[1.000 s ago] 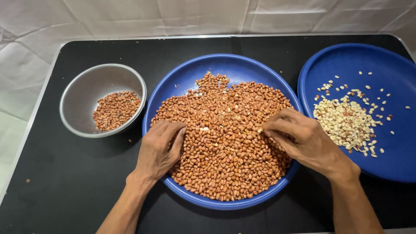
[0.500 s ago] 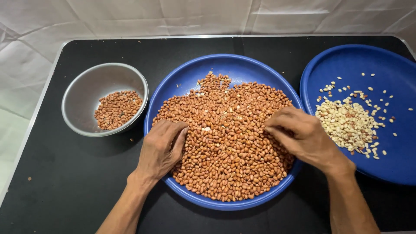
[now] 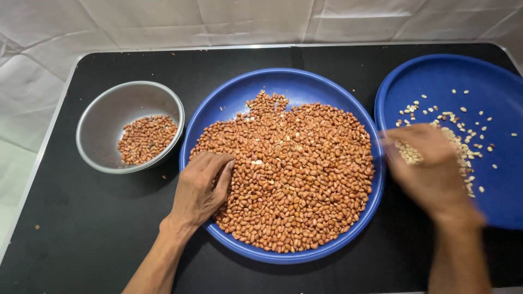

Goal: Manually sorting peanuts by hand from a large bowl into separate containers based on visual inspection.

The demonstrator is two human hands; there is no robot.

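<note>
Black tabletop [image 3: 109, 228]: right hand [image 3: 430, 163] has moved over pale peanuts [image 3: 457, 141].

Left hand [image 3: 201, 188] rests flat on red peanuts [image 3: 289, 179]; blurred right hand [image 3: 430, 169] hovers over pale peanuts [image 3: 463, 147].

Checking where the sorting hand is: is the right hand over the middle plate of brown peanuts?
No, the right hand is blurred over the right blue plate, above the pale peanuts.
</note>
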